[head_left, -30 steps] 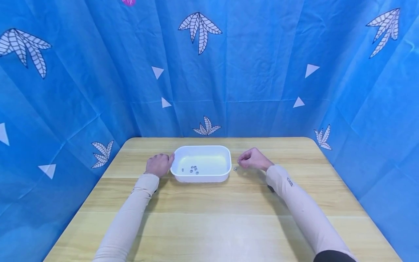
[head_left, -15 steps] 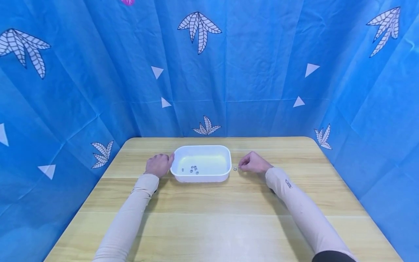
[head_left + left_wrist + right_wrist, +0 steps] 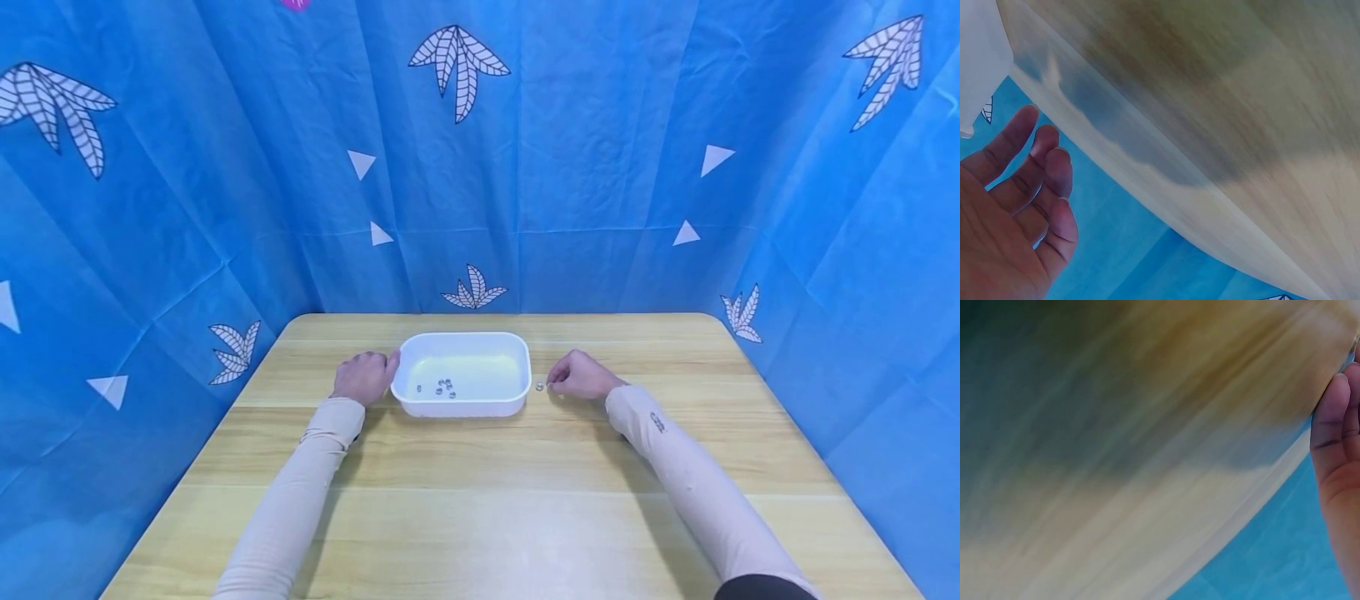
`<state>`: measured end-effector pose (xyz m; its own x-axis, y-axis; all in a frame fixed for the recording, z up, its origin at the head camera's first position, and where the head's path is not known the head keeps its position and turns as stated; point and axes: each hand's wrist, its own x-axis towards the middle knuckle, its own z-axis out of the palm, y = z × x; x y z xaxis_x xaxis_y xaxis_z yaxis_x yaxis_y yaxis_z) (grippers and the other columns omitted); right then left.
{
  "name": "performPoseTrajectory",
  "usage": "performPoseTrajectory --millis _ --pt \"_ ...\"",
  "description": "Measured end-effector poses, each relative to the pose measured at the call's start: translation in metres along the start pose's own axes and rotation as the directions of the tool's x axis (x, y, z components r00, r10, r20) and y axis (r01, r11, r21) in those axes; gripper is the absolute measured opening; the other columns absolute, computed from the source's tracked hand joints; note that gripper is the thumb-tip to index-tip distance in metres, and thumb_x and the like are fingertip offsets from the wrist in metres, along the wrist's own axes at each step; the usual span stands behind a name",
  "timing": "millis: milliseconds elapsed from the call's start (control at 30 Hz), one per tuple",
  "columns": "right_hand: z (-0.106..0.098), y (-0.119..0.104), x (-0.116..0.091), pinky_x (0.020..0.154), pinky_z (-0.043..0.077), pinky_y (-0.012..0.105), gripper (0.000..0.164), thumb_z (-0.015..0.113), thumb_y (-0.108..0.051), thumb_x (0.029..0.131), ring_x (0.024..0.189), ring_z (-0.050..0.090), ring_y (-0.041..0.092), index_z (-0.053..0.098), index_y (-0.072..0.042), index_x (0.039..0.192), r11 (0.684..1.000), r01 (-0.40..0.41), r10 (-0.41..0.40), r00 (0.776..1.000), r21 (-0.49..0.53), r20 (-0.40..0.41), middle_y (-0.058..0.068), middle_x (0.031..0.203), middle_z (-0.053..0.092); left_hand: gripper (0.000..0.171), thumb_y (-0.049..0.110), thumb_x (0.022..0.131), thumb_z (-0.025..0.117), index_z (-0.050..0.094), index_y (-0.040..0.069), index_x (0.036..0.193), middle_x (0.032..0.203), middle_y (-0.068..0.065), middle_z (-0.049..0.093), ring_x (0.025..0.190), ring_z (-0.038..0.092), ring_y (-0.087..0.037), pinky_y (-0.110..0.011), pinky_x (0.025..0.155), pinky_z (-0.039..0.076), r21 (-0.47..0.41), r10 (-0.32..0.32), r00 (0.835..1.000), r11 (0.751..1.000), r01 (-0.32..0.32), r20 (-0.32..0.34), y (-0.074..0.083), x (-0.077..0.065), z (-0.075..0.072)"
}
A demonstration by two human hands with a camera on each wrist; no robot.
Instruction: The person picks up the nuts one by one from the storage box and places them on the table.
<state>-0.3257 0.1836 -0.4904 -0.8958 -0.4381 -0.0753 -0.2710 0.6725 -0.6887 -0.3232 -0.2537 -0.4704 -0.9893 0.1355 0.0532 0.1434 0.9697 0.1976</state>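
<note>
Tray [image 3: 461, 409], white, on the tabletop [image 3: 480, 500] between the hands, with several small metal bits [image 3: 449, 387] inside. Left hand [image 3: 362, 377]: fingers loosely bent, thumb at the tray's left rim. Right hand [image 3: 582, 377]: fingertips drawn together just beside a loose bit [image 3: 539, 387] near the tray's right end; whether they pinch anything cannot be told.

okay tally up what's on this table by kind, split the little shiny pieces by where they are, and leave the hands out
White tub: 1
Shiny pieces in the tub: 6, as best I can make out
Shiny piece on the table beside the tub: 1
Total: 8; anything in the right hand's fingertips is too small to tell.
</note>
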Motion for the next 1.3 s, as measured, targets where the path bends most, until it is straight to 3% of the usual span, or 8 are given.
performPoseTrajectory --millis 733,1067,1300 --pt "-0.0020 -0.0015 -0.0039 0.076 0.057 0.026 0.016 0.077 -0.010 0.087 0.081 0.070 0.009 0.081 -0.004 0.101 0.997 0.055 -0.055 0.998 -0.061 -0.005 0.010 0.096 0.081 0.072 0.051 0.110 0.023 0.073 -0.001 0.108 0.110 -0.025 0.073 0.101 0.070 -0.044 -0.059 0.083 0.056 -0.009 -0.010 1.000 1.000 0.010 -0.003 0.0005 0.0014 -0.0002" --pt "-0.0006 -0.0014 -0.0034 0.079 0.058 0.027 0.018 0.077 -0.010 0.086 0.084 0.071 0.012 0.081 -0.004 0.103 0.997 0.031 -0.032 0.999 -0.066 -0.007 0.011 0.099 0.081 0.071 0.050 0.110 0.023 0.073 0.001 0.101 0.103 -0.022 0.073 0.095 0.069 -0.041 -0.057 0.079 0.056 -0.016 -0.008 1.000 1.000 0.008 0.008 -0.0010 0.0020 -0.0002" --pt "-0.0004 -0.0017 -0.0044 0.074 0.055 0.024 0.019 0.077 -0.011 0.088 0.082 0.069 0.011 0.080 -0.003 0.105 0.998 0.024 -0.024 1.000 -0.050 -0.008 0.011 0.101 0.081 0.071 0.050 0.110 0.023 0.073 0.000 0.105 0.107 -0.023 0.074 0.099 0.070 -0.042 -0.058 0.080 0.056 -0.015 -0.006 1.000 1.000 0.006 0.008 -0.0003 0.0005 0.0000"
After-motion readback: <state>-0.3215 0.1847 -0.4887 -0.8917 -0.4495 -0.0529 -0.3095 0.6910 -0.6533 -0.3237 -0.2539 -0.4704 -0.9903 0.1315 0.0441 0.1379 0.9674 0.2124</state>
